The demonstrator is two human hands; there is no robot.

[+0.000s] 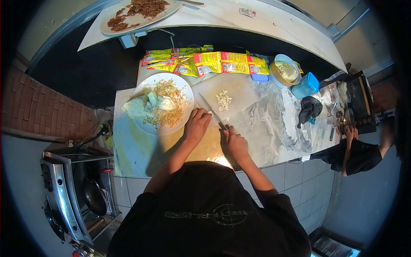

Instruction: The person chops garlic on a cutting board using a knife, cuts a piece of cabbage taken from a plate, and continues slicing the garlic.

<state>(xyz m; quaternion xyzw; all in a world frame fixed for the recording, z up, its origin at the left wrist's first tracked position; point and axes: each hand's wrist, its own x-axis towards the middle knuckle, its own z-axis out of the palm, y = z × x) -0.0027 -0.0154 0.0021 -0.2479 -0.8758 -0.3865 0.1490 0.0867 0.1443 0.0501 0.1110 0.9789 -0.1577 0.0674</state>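
My right hand [234, 143] is wrapped around the handle of a kitchen knife [210, 106], its blade slanting up and left over the white cutting board [246, 92]. Close by on the left, my left hand [198, 125] has its fingers bent together at the board's near edge. A small pale piece shows at its fingertips beside the blade, like the chopped bits. Finely chopped pale bits, which look like garlic [223, 100], lie in a small heap on the board. Left of the board, a white plate [140, 89] holds shredded cabbage and carrot [173, 92] and larger cabbage leaves [136, 108].
Yellow-red packets [209, 63] line the back of the counter. At right are a bowl [275, 76], a blue container [306, 85] and a black cloth [310, 109]. A stove [64, 192] stands lower left. Another person [357, 156] works far right. A shelf [214, 19] runs above.
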